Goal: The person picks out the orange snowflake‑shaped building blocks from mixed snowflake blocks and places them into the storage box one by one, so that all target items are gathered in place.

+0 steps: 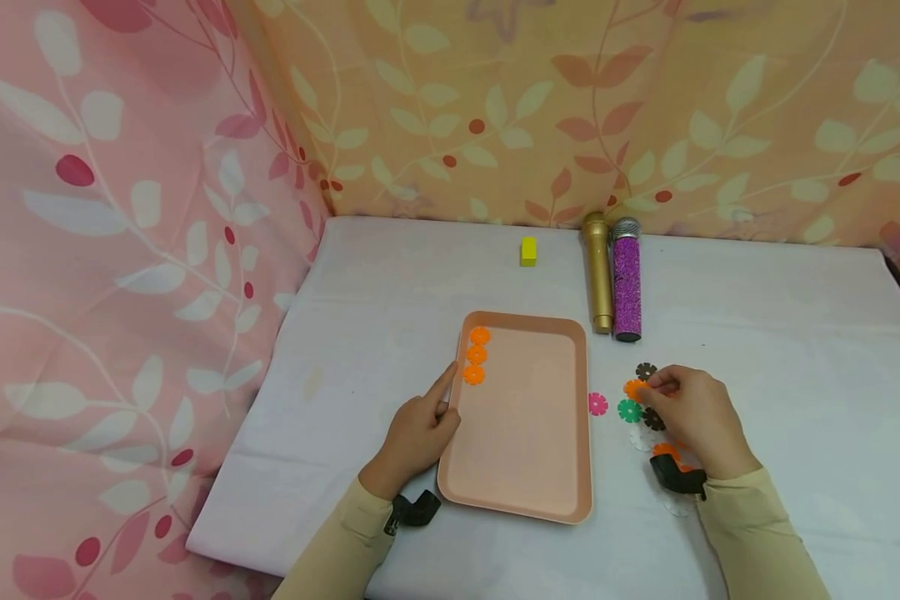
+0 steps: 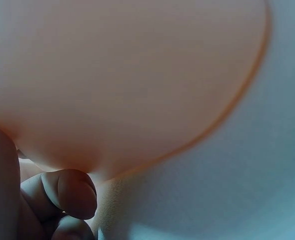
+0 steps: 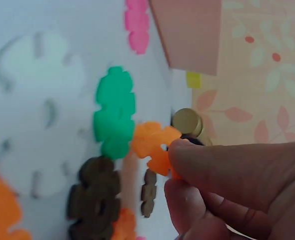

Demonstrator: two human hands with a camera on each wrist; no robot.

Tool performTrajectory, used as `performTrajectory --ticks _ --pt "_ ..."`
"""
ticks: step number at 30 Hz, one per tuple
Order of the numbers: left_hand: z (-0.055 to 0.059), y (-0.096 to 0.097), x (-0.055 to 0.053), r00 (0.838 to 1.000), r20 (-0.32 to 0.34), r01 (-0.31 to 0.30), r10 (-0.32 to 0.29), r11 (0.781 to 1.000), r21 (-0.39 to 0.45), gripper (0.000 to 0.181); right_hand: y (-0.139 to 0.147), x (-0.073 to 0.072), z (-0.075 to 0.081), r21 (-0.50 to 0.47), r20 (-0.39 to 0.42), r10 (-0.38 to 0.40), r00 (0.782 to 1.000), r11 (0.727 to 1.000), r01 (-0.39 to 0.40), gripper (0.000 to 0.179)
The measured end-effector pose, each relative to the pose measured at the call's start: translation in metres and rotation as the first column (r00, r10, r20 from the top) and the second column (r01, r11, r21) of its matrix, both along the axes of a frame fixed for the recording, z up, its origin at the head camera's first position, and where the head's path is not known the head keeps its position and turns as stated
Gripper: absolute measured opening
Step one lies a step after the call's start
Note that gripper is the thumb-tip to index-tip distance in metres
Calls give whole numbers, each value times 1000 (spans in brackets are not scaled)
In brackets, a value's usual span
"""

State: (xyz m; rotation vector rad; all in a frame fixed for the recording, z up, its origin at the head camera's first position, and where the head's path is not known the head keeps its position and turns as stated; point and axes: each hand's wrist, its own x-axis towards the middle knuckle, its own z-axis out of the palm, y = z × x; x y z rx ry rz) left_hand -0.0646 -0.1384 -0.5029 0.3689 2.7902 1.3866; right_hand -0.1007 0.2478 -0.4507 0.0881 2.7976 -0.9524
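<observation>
My right hand (image 1: 701, 417) pinches an orange flower-shaped plastic disc (image 3: 156, 145) between thumb and fingertips, over a loose group of similar discs. Around it lie a green disc (image 1: 630, 411), dark brown discs (image 1: 646, 371), a pink disc (image 1: 597, 404) and a white disc (image 3: 40, 115); other discs are partly hidden by the hand and wrist. My left hand (image 1: 414, 433) holds the left rim of a peach tray (image 1: 521, 425), index finger stretched along it and other fingers curled at its edge. Inside the tray, three orange discs (image 1: 477, 355) form a column at the upper left.
Behind the tray lie a gold microphone (image 1: 598, 275) and a purple glittery microphone (image 1: 627, 283), side by side. A yellow block (image 1: 528, 252) sits farther back on the white tabletop (image 1: 390, 283). Patterned cloth (image 1: 435, 108) hangs behind and on the left.
</observation>
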Motion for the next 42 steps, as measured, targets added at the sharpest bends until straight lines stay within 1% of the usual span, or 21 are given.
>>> performTrajectory --ticks 3,7,13,18,22,25,32,36,39,42 --pt "0 0 0 1000 -1 2 -2 1000 -1 69 -2 0 4 -3 -13 17 1000 1000 -17 25" --pt "-1 0 0 1000 -9 10 -10 1000 5 69 -8 -2 10 -17 -65 35 997 999 -36 22" --pt "-2 -1 0 1000 -6 8 -8 1000 2 70 -23 -6 21 -56 -63 28 998 998 -31 23" --pt "-2 -1 1 1000 2 5 -5 1000 -1 70 -37 -11 28 -66 -115 28 993 997 -36 20" --pt "-2 -1 0 1000 -3 5 -5 1000 -7 70 -49 -13 33 -80 -145 46 988 995 -58 17" --pt "-2 -1 0 1000 -10 10 -10 1000 -9 70 -59 -14 34 -92 -143 59 988 993 -73 16" --pt "-1 0 0 1000 -18 14 -15 1000 -19 69 -81 -17 37 -129 -101 80 992 987 -92 20" --pt "-1 1 0 1000 -25 15 -16 999 -36 68 -91 -19 35 -154 -122 106 987 980 -124 15" --pt "-2 1 0 999 -29 12 -13 999 -43 67 -99 -20 34 -154 -141 138 980 975 -159 12" --pt "-2 1 1 1000 -28 10 -11 999 -45 67 -108 -21 32 -151 -137 162 977 972 -182 12"
